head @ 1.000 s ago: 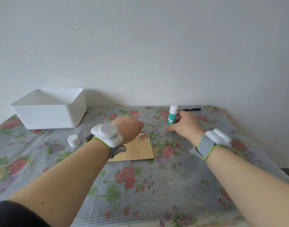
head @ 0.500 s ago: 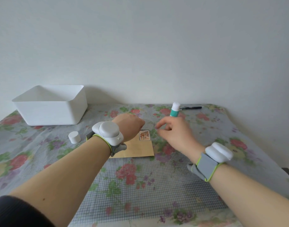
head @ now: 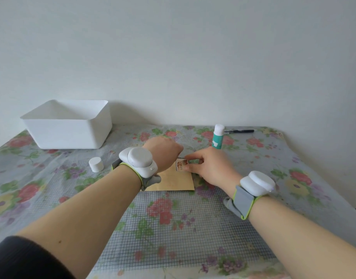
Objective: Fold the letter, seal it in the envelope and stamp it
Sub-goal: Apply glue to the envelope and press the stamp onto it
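Observation:
A brown envelope (head: 173, 181) lies flat on the flowered tablecloth, mostly hidden under my left wrist. A small stamp (head: 181, 165) sits at its upper right corner. My left hand (head: 163, 152) rests curled on the envelope, fingers hidden from view. My right hand (head: 210, 165) has its thumb and forefinger at the stamp's right edge, touching it. A green and white glue stick (head: 217, 137) stands upright without its cap behind my right hand. Its white cap (head: 96, 164) lies to the left of the envelope. No letter is visible.
A white plastic bin (head: 68, 125) stands at the back left by the wall. A black pen (head: 239, 131) lies at the back behind the glue stick. The tablecloth (head: 173, 228) covers the table, whose right edge runs near my right forearm.
My right hand has let go of the glue stick, which now stands alone, and moved left onto the stamp. My left hand has stayed on the envelope.

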Demonstrator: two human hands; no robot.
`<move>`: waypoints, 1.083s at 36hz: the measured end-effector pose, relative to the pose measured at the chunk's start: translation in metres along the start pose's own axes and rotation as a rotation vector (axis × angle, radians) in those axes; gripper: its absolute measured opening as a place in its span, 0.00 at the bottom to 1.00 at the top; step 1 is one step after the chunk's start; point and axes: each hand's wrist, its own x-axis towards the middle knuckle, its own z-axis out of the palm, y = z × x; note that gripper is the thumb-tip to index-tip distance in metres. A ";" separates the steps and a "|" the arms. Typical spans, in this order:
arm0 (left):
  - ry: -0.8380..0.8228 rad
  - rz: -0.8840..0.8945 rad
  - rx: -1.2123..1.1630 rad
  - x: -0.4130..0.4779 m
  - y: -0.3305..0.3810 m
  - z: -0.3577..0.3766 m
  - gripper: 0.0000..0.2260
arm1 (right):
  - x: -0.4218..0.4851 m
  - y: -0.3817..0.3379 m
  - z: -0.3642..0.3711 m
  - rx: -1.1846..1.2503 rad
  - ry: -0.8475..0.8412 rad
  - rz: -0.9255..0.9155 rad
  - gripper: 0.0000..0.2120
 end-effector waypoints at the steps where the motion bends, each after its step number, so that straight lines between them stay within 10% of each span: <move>1: 0.002 0.000 0.001 0.000 0.000 0.000 0.10 | 0.000 0.000 0.000 -0.003 -0.003 0.001 0.17; 20: 0.220 -0.152 -0.293 -0.026 -0.005 0.005 0.13 | 0.001 -0.002 -0.001 0.000 0.001 0.011 0.17; 39: 0.024 -0.206 -0.656 -0.036 -0.003 0.016 0.14 | -0.003 -0.007 -0.009 -0.005 -0.039 -0.015 0.17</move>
